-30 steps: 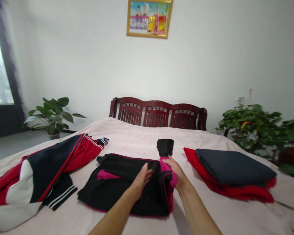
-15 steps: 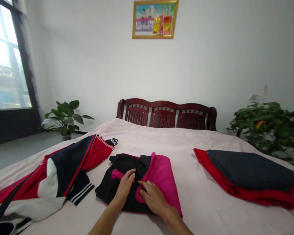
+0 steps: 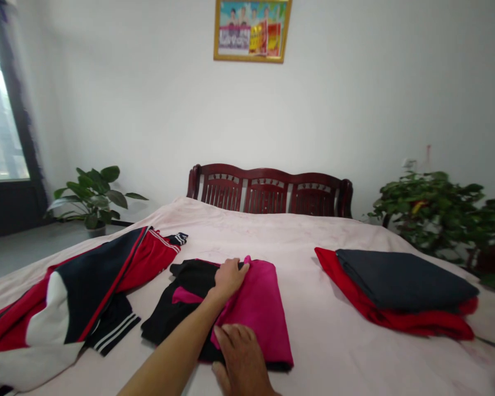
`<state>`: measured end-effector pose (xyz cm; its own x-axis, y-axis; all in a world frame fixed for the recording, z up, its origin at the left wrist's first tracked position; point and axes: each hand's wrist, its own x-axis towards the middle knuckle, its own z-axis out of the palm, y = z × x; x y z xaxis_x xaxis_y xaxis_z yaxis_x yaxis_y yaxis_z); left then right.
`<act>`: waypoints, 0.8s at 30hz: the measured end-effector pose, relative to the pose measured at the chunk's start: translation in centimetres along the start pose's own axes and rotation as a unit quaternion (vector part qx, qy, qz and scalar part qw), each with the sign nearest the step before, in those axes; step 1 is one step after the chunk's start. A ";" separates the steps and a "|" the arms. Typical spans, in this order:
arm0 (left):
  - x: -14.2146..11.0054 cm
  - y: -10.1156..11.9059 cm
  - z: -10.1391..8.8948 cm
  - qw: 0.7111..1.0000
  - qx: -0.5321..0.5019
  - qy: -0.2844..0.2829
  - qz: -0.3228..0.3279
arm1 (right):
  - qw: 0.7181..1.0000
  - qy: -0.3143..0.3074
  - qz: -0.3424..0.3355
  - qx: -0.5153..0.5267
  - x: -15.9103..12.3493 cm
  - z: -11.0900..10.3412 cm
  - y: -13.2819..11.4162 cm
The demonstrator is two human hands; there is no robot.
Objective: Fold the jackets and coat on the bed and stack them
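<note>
From where I stand, I see a black and pink piece of clothing (image 3: 266,311) lying partly folded in the middle of the bed (image 3: 313,363). A smooth pink part lies over its right side, and the rest is mostly black. It looks soft, floppy and light, and I don't think it could break. The cloth may slide a bit, so the flap could slip open. I think the best places to hold it are the two ends of the pink edge, with a flat hand under the thick part.

The person's left hand (image 3: 230,278) is on the far end of that edge. Its fingers are close together, but I cannot tell if they pinch any cloth. The right hand (image 3: 244,355) lies palm down on the near end, fingers a little bent and thumb out to the side.

To the left is a red, navy and white jacket (image 3: 94,289), spread loosely. To the right, a dark grey folded cloth (image 3: 404,280) sits on a red one (image 3: 433,324). A wooden headboard (image 3: 268,190) stands behind.
</note>
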<state>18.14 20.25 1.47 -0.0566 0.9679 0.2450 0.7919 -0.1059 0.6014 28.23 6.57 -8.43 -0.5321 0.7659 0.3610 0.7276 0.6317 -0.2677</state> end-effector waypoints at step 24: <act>2.0 -3.5 1.2 0.999 0.035 -0.006 0.012 | 0.996 0.082 0.020 0.030 -0.2 -0.3 -0.4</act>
<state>16.00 22.87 -1.02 -0.0295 0.9678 0.2500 0.8338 -0.1141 0.5401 28.12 6.11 -8.16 -0.4215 0.7635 0.4893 0.7171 0.6109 -0.3355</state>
